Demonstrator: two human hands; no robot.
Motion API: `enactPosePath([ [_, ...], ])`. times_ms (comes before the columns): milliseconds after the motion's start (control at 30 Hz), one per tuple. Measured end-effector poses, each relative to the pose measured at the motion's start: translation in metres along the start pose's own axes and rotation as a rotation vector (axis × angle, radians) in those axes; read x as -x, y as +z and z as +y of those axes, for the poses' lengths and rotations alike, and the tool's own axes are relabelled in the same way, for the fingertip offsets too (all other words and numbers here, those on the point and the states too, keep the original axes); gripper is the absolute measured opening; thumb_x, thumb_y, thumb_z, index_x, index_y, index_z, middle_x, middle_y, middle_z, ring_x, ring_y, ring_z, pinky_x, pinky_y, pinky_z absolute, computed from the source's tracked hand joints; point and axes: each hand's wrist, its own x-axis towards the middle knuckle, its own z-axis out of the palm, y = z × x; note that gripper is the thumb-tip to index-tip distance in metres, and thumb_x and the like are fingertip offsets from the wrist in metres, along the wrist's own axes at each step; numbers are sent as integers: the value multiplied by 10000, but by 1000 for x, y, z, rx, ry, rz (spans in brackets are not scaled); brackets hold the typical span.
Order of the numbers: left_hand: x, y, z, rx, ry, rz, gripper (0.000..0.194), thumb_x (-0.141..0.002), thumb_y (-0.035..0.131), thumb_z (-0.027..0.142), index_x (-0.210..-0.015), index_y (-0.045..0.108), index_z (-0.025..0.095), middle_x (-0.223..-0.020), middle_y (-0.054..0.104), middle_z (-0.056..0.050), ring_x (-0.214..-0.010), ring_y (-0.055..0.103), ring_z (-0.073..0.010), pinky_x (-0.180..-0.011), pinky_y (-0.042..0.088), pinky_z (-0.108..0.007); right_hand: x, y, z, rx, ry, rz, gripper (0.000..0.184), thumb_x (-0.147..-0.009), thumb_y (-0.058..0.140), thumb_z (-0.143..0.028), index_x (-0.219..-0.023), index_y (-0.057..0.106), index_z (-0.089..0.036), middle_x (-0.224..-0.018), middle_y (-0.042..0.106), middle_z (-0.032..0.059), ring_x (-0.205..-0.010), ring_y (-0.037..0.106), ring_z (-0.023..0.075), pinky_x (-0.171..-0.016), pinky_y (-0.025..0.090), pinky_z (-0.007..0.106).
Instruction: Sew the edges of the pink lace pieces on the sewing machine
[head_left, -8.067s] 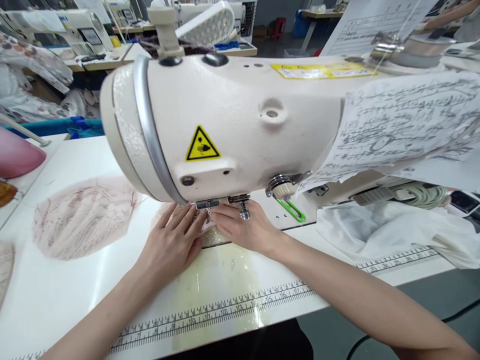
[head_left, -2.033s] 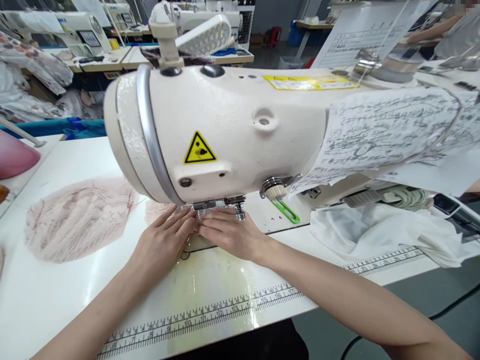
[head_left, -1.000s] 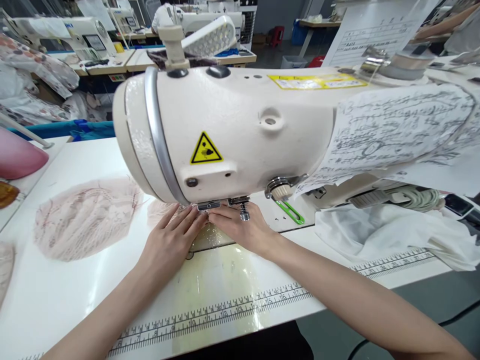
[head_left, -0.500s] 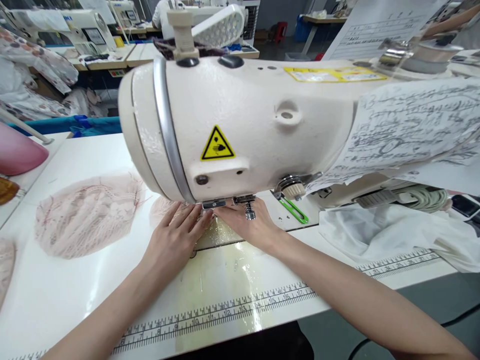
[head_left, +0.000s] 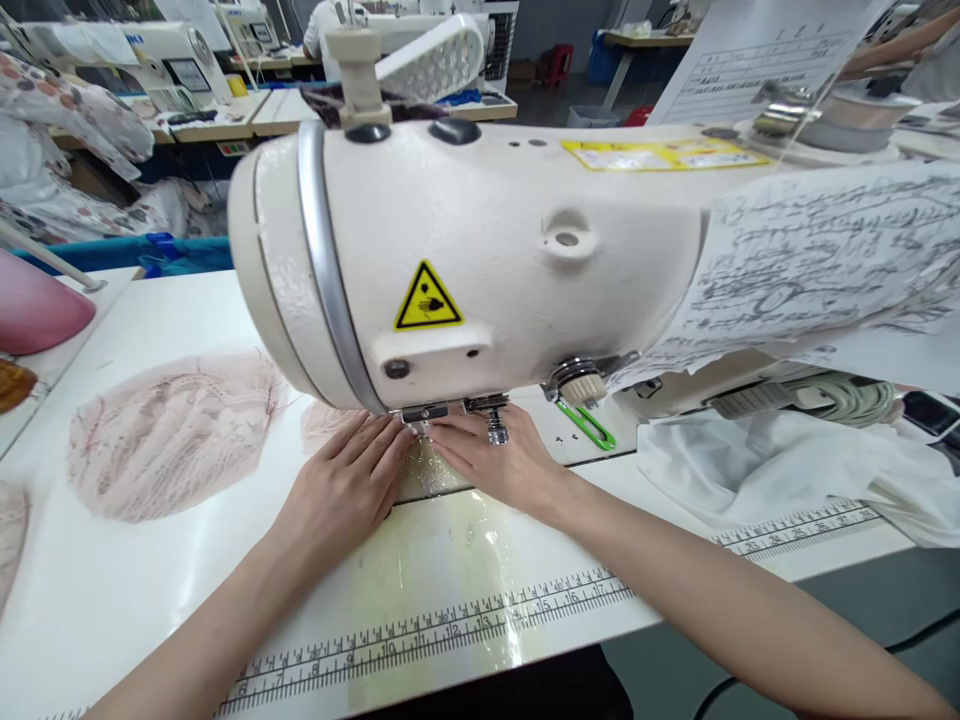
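Note:
My left hand [head_left: 341, 480] lies flat on the table just left of the needle area, fingers stretched out together over a small pale pink lace piece [head_left: 319, 422]. My right hand [head_left: 502, 455] rests flat on the other side of the presser foot [head_left: 418, 424], its fingers reaching left beneath the machine head. The sewing machine [head_left: 465, 240] hides the needle and much of the lace between the hands. A larger pink lace piece [head_left: 176, 435] with loose reddish threads lies on the table to the left.
A printed ruler strip [head_left: 427, 635] runs along the table's front edge. Right of the needle plate lie a green slotted tool [head_left: 589, 425] and white cloth [head_left: 750, 465]. A pink cone [head_left: 45, 300] stands at left. Handwritten paper [head_left: 817, 260] covers the machine's right part. Other machines and people are behind.
My left thumb has drawn in against the fingers, away from the presser foot. My right fingers have shifted slightly. The view has tilted a little.

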Motion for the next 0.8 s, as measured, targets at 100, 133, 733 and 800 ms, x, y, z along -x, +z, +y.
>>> enactPosePath([
  [100, -1, 1, 0, 28, -19, -10, 370, -938, 468, 186, -1273, 557, 57, -1215, 660, -136, -1107, 637, -261, -994, 479, -439, 1, -9, -3, 18, -33, 102, 181, -958, 502, -243, -990, 679, -221, -1012, 735, -5, -869, 669, 151, -755, 455, 317],
  [133, -1, 1, 0, 36, -21, -13, 382, -940, 468, 189, -1293, 543, 65, -1221, 657, -133, -1112, 634, -261, -988, 480, -438, 1, -11, -3, 22, -47, 140, 171, -951, 518, -250, -967, 685, -216, -994, 739, -12, -852, 671, 147, -738, 456, 311],
  [733, -1, -1, -3, 16, -45, -54, 354, -951, 416, 195, -1236, 597, 87, -1215, 660, -122, -1087, 646, -267, -990, 449, -464, 1, -12, -7, 51, -68, 207, 179, -942, 535, -272, -960, 702, -212, -1005, 734, -10, -802, 654, 138, -770, 447, 319],
  [800, 0, 0, -4, 30, -67, -72, 354, -946, 427, 206, -1234, 603, 98, -1225, 655, -125, -1097, 641, -277, -996, 449, -479, 2, -10, -10, 59, -28, 178, 208, -955, 520, -303, -999, 700, -210, -1052, 721, 16, -860, 645, 146, -827, 429, 327],
])
